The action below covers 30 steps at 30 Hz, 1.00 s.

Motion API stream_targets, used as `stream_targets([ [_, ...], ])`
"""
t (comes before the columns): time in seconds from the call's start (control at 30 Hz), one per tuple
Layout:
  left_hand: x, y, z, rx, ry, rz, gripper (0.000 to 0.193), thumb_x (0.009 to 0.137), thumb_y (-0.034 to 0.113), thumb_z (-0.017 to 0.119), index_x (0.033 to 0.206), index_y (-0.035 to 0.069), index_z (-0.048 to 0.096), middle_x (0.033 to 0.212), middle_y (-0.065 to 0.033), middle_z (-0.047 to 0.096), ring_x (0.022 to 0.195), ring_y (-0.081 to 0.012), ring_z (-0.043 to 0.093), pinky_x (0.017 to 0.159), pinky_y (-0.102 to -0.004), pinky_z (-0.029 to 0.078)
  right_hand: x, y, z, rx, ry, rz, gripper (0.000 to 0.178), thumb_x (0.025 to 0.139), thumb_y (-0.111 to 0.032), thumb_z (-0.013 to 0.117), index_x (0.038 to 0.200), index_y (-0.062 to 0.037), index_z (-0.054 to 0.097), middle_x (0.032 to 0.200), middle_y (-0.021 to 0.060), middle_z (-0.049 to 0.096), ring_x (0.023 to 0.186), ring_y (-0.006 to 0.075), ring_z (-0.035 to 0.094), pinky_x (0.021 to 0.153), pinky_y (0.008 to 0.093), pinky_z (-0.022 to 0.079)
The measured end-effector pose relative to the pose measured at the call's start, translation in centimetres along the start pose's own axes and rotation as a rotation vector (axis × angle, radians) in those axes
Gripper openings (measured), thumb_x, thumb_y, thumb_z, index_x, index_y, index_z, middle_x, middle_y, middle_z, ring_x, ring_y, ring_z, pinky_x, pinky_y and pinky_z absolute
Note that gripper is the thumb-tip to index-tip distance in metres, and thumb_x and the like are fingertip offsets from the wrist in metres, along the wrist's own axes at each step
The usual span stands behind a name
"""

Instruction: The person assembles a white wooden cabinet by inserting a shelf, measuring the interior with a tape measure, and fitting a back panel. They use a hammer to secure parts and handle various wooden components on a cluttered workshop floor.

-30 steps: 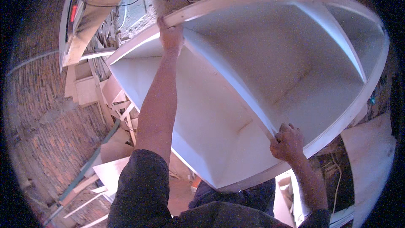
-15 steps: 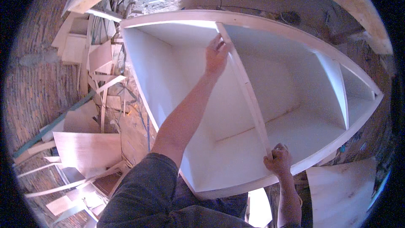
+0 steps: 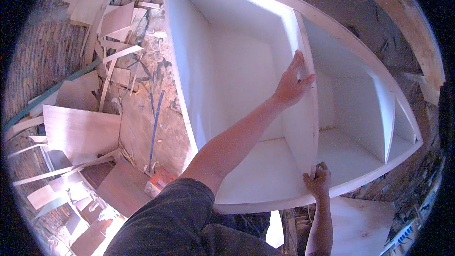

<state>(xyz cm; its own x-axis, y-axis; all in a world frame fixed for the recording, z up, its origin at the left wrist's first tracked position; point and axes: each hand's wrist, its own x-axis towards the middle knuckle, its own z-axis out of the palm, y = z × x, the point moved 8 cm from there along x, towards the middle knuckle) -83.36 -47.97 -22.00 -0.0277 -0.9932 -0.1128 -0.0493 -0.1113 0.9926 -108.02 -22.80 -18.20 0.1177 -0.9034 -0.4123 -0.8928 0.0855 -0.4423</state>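
A large white-lined wooden cabinet, with curved long sides narrowing to a point at the right, is tilted in front of me. A divider with a pale wood edge crosses it. My left hand rests on the divider, fingers stretched along its left face and thumb over the edge. Close to the divider's near end, my right hand is closed round its edge; some fingertips are hidden. Further right, a second, smaller divider stands near the pointed end.
Left of the cabinet, wood and board offcuts litter the floor, with a blue strip and an orange box. A curved wooden piece lies at far right. A pale panel sits below the cabinet's near side.
The cabinet has shifted right in view and turned, its left end now higher. My left hand has moved down along the divider and straightened its fingers; my right hand keeps its grip.
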Motion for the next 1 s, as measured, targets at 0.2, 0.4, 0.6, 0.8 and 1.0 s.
stream_targets([
  [0.2, 0.5, -0.4, 0.1, 0.066, -0.008, -0.014, 0.084, 0.095, 0.028, 0.064, 0.152, -0.011, 0.017, 0.161, -0.0267, 0.019, 0.151, -0.0328, 0.018, 0.124, -0.0353, 0.014, -0.3, 0.0, 0.1, -0.129, 0.033, -0.059, 0.019, 0.067, -0.018, 0.074, 0.065, -0.0024, 0.064, 0.076, 0.0154, 0.063, 0.077, 0.0373, 0.062, 0.072, 0.0492, 0.052],
  [0.4, 1.5, -0.6, 0.3, 0.057, -0.05, 0.008, 0.083, 0.095, 0.029, 0.065, 0.151, -0.012, 0.019, 0.16, -0.0274, 0.022, 0.149, -0.0324, 0.023, 0.122, -0.035, 0.02, -0.4, -0.4, -0.8, 0.012, -0.071, 0.026, 0.024, 0.069, -0.023, 0.075, 0.08, -0.003, 0.069, 0.088, 0.0181, 0.063, 0.081, 0.0381, 0.062, 0.073, 0.05, 0.052],
  [0.6, 3.0, -2.9, -0.5, 0.632, -0.185, 0.249, 0.051, 0.095, 0.021, 0.065, 0.14, 0.002, 0.049, 0.128, -0.025, 0.062, 0.115, -0.0307, 0.061, 0.092, -0.0397, 0.051, -0.5, -0.2, 0.3, -0.048, -0.337, 0.197, 0.036, 0.074, -0.034, 0.072, 0.095, -0.0062, 0.074, 0.111, 0.0239, 0.064, 0.109, 0.0428, 0.058, 0.092, 0.0528, 0.049],
  [0.8, 4.1, -4.9, -3.3, 0.16, -0.315, -0.106, 0.067, 0.095, 0.024, 0.065, 0.152, 0.006, 0.035, 0.158, -0.0179, 0.031, 0.131, -0.0263, 0.05, 0.091, -0.0353, 0.058, -0.5, -0.3, 0.6, 0.052, -0.312, 0.186, 0.031, 0.076, -0.034, 0.067, 0.089, -0.0067, 0.075, 0.107, 0.0218, 0.067, 0.106, 0.0409, 0.062, 0.091, 0.0521, 0.051],
  [1.0, 2.9, -1.1, -3.1, 0.055, -0.175, -0.289, 0.08, 0.097, 0.026, 0.065, 0.154, -0.005, 0.019, 0.15, -0.0145, 0.041, 0.124, -0.0207, 0.054, 0.091, -0.0387, 0.057, 0.1, -1.2, -0.4, 0.106, -0.24, 0.119, 0.043, 0.078, -0.046, 0.067, 0.082, -0.0035, 0.074, 0.093, 0.0201, 0.067, 0.089, 0.0401, 0.067, 0.078, 0.0517, 0.053],
])
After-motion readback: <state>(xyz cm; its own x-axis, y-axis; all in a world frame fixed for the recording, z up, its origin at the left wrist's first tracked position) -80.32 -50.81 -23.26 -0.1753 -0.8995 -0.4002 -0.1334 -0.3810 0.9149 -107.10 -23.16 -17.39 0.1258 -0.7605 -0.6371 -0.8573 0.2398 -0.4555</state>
